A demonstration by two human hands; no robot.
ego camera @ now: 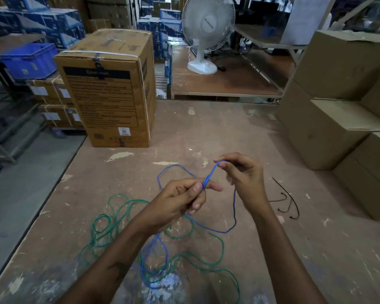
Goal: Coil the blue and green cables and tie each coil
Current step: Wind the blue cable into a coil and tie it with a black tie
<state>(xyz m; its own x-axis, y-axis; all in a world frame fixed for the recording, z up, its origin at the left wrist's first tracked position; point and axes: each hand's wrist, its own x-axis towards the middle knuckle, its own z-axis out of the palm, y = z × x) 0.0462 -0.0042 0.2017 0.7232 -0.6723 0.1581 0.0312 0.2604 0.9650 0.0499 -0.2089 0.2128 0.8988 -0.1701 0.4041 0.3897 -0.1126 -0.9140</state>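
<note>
Fold of blue cable [210, 176] runs slantwise between your hands: left hand [182, 199] pinches its base, right hand [241, 172] pinches its tip. Green cable [119, 216] lies loose on the table [294, 249], nearer your left hand.

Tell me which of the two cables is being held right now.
The blue cable: the left hand and the right hand both pinch a folded length of it, while the green cable lies loose on the table.

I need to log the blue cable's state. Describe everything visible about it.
The blue cable is thin, flexible and plastic-looking, still uncoiled. The left hand and right hand pinch a short doubled fold above the table. The rest droops in loose loops onto the table, crossing the green cable near the wrists. Its ends are not discernible.
</note>
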